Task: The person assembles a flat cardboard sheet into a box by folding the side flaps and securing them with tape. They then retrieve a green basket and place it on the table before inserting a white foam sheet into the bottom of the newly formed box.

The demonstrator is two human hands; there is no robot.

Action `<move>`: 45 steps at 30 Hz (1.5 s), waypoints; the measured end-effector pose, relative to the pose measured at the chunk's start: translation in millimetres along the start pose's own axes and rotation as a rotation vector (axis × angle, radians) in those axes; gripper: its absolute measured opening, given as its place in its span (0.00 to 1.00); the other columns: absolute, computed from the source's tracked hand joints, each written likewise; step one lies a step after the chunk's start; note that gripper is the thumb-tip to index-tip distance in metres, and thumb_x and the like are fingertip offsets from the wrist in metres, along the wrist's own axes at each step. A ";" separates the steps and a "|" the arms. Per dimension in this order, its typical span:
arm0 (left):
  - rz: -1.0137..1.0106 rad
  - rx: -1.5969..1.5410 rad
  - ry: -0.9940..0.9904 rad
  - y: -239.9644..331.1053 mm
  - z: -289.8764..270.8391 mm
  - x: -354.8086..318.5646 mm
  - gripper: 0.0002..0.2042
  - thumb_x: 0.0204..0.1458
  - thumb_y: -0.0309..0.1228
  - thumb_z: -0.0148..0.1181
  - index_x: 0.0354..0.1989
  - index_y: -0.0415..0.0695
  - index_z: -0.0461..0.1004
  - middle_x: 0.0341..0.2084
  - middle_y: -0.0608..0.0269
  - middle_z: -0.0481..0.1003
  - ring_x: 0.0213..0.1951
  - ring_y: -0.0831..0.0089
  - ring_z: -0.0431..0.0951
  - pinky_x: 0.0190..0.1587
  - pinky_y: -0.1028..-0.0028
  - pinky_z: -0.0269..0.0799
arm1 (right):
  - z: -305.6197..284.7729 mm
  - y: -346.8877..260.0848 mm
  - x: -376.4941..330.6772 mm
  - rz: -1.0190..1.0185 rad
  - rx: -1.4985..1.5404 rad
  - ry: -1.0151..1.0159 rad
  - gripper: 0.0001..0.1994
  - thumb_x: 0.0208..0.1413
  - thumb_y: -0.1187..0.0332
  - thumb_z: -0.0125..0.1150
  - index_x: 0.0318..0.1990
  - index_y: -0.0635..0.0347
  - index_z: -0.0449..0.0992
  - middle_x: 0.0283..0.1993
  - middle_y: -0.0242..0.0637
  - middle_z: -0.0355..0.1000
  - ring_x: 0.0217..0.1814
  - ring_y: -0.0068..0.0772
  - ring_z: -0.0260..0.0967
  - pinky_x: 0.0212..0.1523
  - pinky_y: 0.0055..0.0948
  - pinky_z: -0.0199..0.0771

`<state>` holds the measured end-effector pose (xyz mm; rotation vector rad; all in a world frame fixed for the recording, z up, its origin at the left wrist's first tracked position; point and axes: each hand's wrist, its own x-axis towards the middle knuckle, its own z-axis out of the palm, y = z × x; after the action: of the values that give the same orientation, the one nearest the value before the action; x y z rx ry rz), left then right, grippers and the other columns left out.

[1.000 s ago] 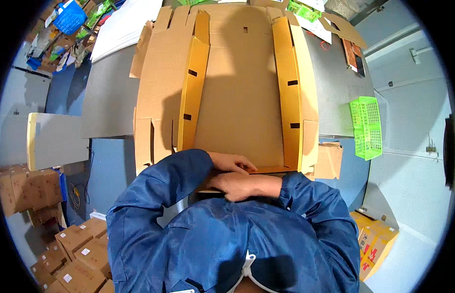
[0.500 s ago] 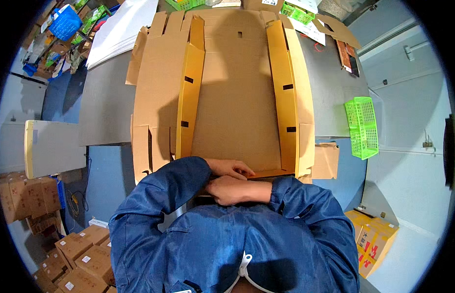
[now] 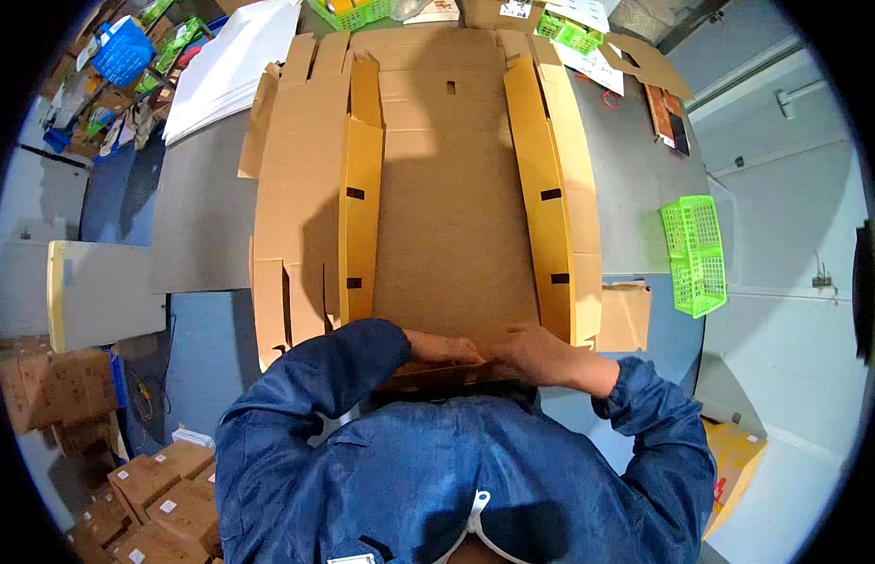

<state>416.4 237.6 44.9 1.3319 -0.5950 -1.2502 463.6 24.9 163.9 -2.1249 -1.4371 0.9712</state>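
A large flat cardboard sheet [image 3: 456, 216] with two raised side panels lies on a grey table [image 3: 203, 216] in front of me. Both my hands rest on its near edge, close to my chest. My left hand [image 3: 447, 350] presses flat on the near flap, fingers together. My right hand [image 3: 536, 352] curls over the same edge just to the right, touching the left one. The near flap is bent toward me, and my blue sleeves hide most of it.
A green plastic basket [image 3: 693, 254] stands at the table's right edge. White sheets [image 3: 226, 66] lie at the far left, more green baskets [image 3: 358, 14] at the far end. Stacked brown boxes [image 3: 146, 498] sit on the floor at lower left, a yellow box [image 3: 734, 461] at right.
My right hand has slid to the right along the near edge, and my right elbow has swung outward. My left hand stays on the flap.
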 end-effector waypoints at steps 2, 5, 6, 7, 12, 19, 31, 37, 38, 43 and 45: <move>-0.326 -0.297 0.013 16.5 -10.6 -7.5 0.22 0.59 0.46 0.40 0.55 0.44 0.65 0.52 0.61 0.65 0.52 0.70 0.62 0.55 0.71 0.56 | -4.3 26.7 17.4 0.100 0.172 -0.197 0.14 0.52 0.60 0.54 0.40 0.58 0.75 0.36 0.47 0.73 0.36 0.50 0.69 0.38 0.40 0.68; -0.381 -0.235 0.070 42.5 -44.2 -41.5 0.19 0.59 0.41 0.40 0.51 0.43 0.68 0.49 0.59 0.69 0.51 0.69 0.65 0.56 0.71 0.56 | -16.6 42.3 33.4 0.250 0.443 -0.359 0.22 0.50 0.53 0.57 0.48 0.59 0.71 0.40 0.47 0.73 0.40 0.41 0.70 0.40 0.34 0.67; -0.256 -0.213 0.114 43.8 -56.8 -62.2 0.18 0.58 0.40 0.42 0.48 0.42 0.70 0.46 0.62 0.71 0.47 0.73 0.68 0.52 0.72 0.60 | -19.8 44.4 35.9 0.255 0.455 -0.387 0.23 0.50 0.54 0.57 0.49 0.59 0.70 0.42 0.47 0.72 0.42 0.42 0.69 0.43 0.34 0.67; -0.117 -0.058 0.416 42.6 -63.5 -86.4 0.17 0.58 0.39 0.43 0.47 0.41 0.70 0.44 0.60 0.71 0.47 0.72 0.68 0.51 0.72 0.61 | -20.3 48.3 42.8 0.240 0.459 -0.424 0.24 0.50 0.55 0.58 0.51 0.60 0.69 0.44 0.46 0.72 0.44 0.42 0.68 0.45 0.34 0.66; -0.159 0.560 0.791 79.4 12.9 -153.5 0.17 0.51 0.30 0.50 0.49 0.37 0.65 0.45 0.49 0.67 0.51 0.55 0.65 0.55 0.65 0.58 | -14.2 65.2 57.0 0.355 0.569 -0.643 0.25 0.48 0.55 0.59 0.50 0.61 0.70 0.45 0.41 0.72 0.45 0.38 0.68 0.46 0.31 0.66; -0.164 1.099 0.847 22.2 82.4 -126.1 0.25 0.48 0.27 0.48 0.57 0.35 0.57 0.59 0.50 0.55 0.62 0.58 0.54 0.63 0.63 0.49 | -25.6 54.9 38.4 0.277 0.420 -0.297 0.17 0.49 0.63 0.58 0.46 0.61 0.71 0.46 0.40 0.70 0.47 0.39 0.66 0.48 0.34 0.65; -0.224 1.211 0.803 12.3 82.0 -115.7 0.23 0.50 0.30 0.49 0.55 0.33 0.58 0.56 0.45 0.58 0.60 0.54 0.57 0.61 0.61 0.52 | 52.3 18.6 -63.8 0.253 -0.595 0.260 0.21 0.48 0.73 0.45 0.53 0.71 0.61 0.60 0.59 0.53 0.65 0.56 0.47 0.65 0.44 0.46; -0.356 1.100 0.589 7.2 68.4 -116.3 0.26 0.47 0.31 0.55 0.54 0.34 0.58 0.53 0.43 0.61 0.56 0.52 0.61 0.59 0.62 0.56 | 47.4 37.5 -59.6 0.142 -0.329 0.154 0.22 0.49 0.73 0.44 0.54 0.70 0.60 0.58 0.54 0.56 0.63 0.49 0.51 0.64 0.42 0.48; -0.299 1.175 0.601 3.0 66.9 -116.8 0.27 0.46 0.32 0.57 0.53 0.34 0.59 0.52 0.44 0.62 0.56 0.52 0.61 0.58 0.63 0.57 | 45.7 34.6 -61.7 0.149 -0.390 0.172 0.22 0.49 0.73 0.44 0.54 0.70 0.60 0.58 0.53 0.57 0.63 0.48 0.51 0.65 0.42 0.48; -0.343 1.179 0.653 17.6 70.8 -115.4 0.28 0.44 0.33 0.60 0.53 0.35 0.59 0.52 0.45 0.62 0.55 0.52 0.61 0.58 0.63 0.57 | 39.6 22.6 -88.2 0.255 -0.743 0.162 0.21 0.49 0.70 0.46 0.52 0.68 0.63 0.57 0.48 0.60 0.64 0.43 0.52 0.67 0.42 0.43; -0.366 1.148 0.685 15.2 69.3 -111.5 0.27 0.44 0.32 0.59 0.53 0.35 0.60 0.52 0.45 0.62 0.55 0.52 0.60 0.58 0.63 0.56 | 43.1 31.0 -88.5 0.217 -0.766 0.205 0.21 0.48 0.69 0.46 0.51 0.68 0.64 0.55 0.47 0.62 0.63 0.42 0.54 0.67 0.42 0.42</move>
<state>325.4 308.3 109.7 2.7638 -0.5827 -0.5614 431.6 -70.9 142.9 -2.8566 -1.6641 0.2403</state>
